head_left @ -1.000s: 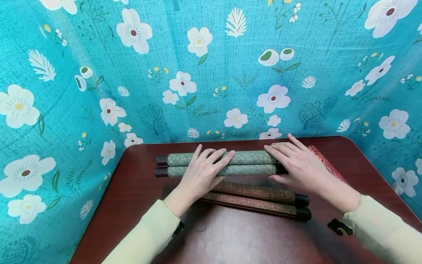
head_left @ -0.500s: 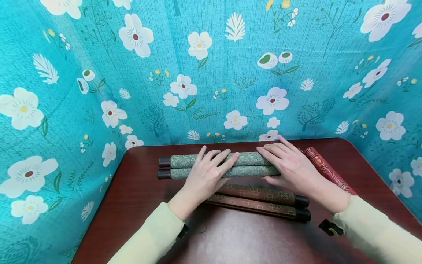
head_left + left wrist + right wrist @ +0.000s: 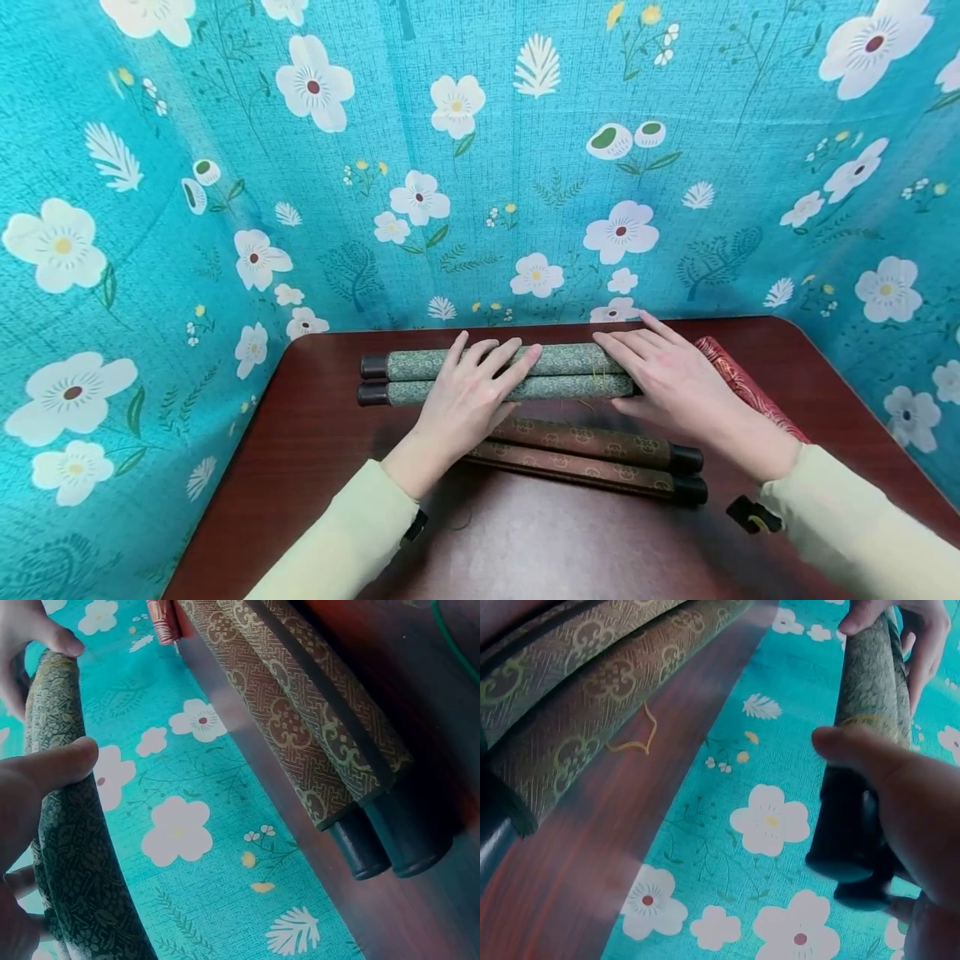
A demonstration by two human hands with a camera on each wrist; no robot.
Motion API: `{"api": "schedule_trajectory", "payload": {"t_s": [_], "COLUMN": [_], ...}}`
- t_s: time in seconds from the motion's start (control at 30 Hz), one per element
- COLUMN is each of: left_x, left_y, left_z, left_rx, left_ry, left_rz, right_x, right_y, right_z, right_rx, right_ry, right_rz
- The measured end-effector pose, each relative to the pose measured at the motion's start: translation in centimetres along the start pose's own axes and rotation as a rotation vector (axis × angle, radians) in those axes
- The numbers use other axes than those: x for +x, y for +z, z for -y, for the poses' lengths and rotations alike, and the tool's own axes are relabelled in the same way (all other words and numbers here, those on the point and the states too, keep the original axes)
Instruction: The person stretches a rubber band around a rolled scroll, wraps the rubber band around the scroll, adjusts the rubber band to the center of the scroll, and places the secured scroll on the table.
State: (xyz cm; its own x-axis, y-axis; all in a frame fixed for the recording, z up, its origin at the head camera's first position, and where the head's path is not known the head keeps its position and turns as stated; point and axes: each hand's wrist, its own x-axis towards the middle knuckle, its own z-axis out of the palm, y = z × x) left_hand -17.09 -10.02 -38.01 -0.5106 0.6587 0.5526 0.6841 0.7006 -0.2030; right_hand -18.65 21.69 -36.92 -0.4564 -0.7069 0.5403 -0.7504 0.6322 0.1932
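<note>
A scroll in green patterned brocade (image 3: 420, 392), rolled into two rolls side by side with dark end knobs, is held level in both hands near the table's far edge. My left hand (image 3: 467, 398) grips it left of its middle. In the left wrist view the thumb (image 3: 71, 761) lies along one face, with fingers on the other side. My right hand (image 3: 671, 373) holds its right end, hiding the knobs there in the head view. The right wrist view shows that thumb (image 3: 859, 746) close to a yellow tie cord (image 3: 870, 720) and the black knobs (image 3: 840, 847).
A brown patterned scroll (image 3: 585, 442), also in two rolls with black knobs, lies on the dark red table (image 3: 300, 450) nearer to me. At the right lies a red patterned roll (image 3: 742, 383), partly behind the right forearm. A flowered turquoise cloth (image 3: 480, 167) hangs around the table.
The green scroll has shifted slightly right with the left hand. The right hand has moved left, then a little back right, and more of the red roll shows.
</note>
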Motion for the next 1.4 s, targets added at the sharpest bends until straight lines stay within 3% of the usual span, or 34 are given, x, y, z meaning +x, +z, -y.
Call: {"api": "schedule_trajectory", "payload": {"t_s": [0.43,0.8,1.03,1.4], "left_x": [-0.5,-1.5,-1.1,-0.9], "left_y": [-0.1,-0.4,-0.3,-0.2], "left_z": [1.7,3.1,3.0,2.6], "left_rx": [0.085,0.097,0.096,0.092], "left_ry": [0.105,0.091,0.118,0.098], "left_rz": [-0.115,-0.067,-0.104,-0.140], "right_x": [-0.8,-1.8,-1.9,-1.5], "right_y": [-0.9,-2.0,-2.5,-1.7], "right_z": [-1.5,-2.6,-3.0,-2.7], "right_rx": [0.042,0.078,0.073,0.010], "right_ry": [-0.070,-0.059,-0.044,0.012], "right_rz": [-0.118,-0.139,-0.117,-0.079]}}
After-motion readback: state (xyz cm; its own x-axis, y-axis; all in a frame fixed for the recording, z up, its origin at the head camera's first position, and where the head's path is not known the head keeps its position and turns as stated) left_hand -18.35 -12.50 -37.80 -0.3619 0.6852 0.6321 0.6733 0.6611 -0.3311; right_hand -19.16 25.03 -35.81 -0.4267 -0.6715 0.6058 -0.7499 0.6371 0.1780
